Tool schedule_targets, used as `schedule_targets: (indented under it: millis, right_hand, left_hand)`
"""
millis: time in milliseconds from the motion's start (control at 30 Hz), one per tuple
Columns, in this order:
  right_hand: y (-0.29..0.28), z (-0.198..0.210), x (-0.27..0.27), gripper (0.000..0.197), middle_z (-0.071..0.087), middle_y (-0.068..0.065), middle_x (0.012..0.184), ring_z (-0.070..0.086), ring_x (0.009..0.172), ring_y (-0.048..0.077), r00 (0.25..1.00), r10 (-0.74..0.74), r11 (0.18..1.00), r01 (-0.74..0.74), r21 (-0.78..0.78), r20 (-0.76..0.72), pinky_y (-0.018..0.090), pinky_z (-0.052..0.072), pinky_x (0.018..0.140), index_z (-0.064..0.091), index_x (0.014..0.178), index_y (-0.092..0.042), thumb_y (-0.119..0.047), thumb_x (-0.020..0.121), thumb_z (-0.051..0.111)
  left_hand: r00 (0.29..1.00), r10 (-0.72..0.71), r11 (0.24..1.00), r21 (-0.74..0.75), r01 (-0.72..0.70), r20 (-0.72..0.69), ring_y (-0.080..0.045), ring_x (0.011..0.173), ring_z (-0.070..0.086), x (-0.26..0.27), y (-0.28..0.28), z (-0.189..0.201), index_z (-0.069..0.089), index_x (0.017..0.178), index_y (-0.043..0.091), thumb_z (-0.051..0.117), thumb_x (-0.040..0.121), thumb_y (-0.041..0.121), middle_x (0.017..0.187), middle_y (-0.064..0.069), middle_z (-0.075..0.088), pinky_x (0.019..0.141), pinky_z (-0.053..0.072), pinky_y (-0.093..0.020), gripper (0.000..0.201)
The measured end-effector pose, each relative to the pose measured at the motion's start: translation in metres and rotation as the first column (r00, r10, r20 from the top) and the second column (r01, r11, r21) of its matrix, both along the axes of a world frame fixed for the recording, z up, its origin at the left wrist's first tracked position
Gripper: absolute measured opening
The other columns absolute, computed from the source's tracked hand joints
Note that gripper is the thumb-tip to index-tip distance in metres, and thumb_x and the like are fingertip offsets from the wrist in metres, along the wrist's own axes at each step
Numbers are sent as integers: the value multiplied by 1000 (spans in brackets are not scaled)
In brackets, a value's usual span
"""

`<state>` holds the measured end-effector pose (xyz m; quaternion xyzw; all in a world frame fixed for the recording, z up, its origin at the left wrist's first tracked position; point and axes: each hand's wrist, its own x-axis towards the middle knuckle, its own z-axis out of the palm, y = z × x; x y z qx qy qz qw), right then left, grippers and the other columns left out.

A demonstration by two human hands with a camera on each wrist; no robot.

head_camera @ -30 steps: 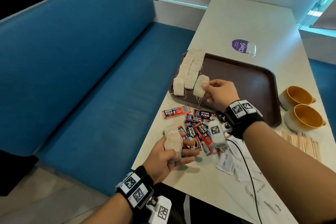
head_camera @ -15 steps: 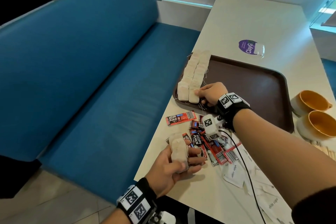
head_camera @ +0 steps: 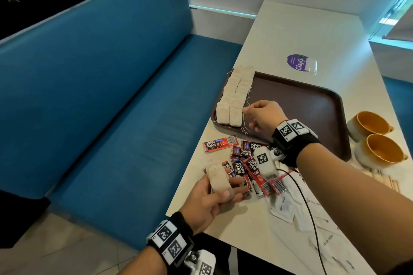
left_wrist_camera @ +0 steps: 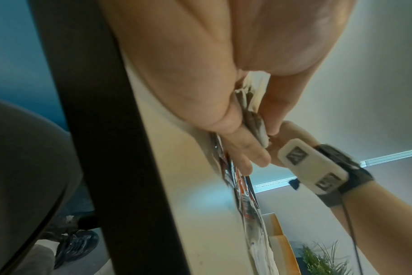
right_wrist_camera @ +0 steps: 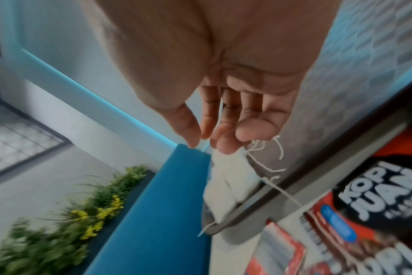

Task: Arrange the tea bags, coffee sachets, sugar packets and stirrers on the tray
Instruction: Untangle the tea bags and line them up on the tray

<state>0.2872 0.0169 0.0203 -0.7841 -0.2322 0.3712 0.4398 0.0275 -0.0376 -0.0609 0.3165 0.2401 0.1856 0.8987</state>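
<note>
Two rows of tea bags (head_camera: 234, 96) lie along the left side of the brown tray (head_camera: 312, 100). My right hand (head_camera: 248, 111) hovers at the near end of the right row, its relaxed fingers beside the last tea bag (right_wrist_camera: 230, 178) and its loose strings, gripping nothing. My left hand (head_camera: 225, 187) grips a small stack of tea bags (head_camera: 218, 179) at the table's near left edge, thumb across them. Red coffee sachets (head_camera: 243, 163) lie scattered between my hands. White sugar packets (head_camera: 282, 207) lie under my right forearm. Wooden stirrers (head_camera: 380, 176) lie at the right.
Two orange-lined cups (head_camera: 368, 123) stand right of the tray. A purple sticker (head_camera: 297, 62) is on the table beyond it. A blue bench (head_camera: 111, 96) runs along the table's left edge. Most of the tray's floor is bare.
My right hand lowered its tea bag onto the near end of the right row and let go of it. My left hand kept its stack in place.
</note>
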Motion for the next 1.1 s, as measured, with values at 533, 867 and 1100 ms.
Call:
schedule_targets:
  millis: [533,867,1100]
  right_hand:
    - [-145,-7,-113,24,67,6,88,62,61,13,977,187,971,-168,168,-102,15,45,50,72,110,-10,-8,87,78]
    - [-155,-12,-121,8,69,1,66,61,55,6,990,134,966,-119,228,-50,15,45,51,76,90,-4,-12,88,78]
    - [-144,-11,-99,12,72,9,80,65,63,13,992,90,981,-74,177,-85,23,52,53,71,95,0,-12,92,73]
  left_hand:
    - [997,42,993,114,-33,-72,-27,64,71,5,-9,9,64,120,-10,69,84,-1,89,-23,73,59,58,-27,38]
    - [996,43,989,144,-31,-82,-27,61,67,2,-8,9,69,117,-7,70,88,-1,90,-29,69,54,55,-26,29]
    - [992,114,993,37,-112,-52,-39,69,70,6,-7,11,59,122,-10,53,84,15,99,-33,69,58,58,-30,46]
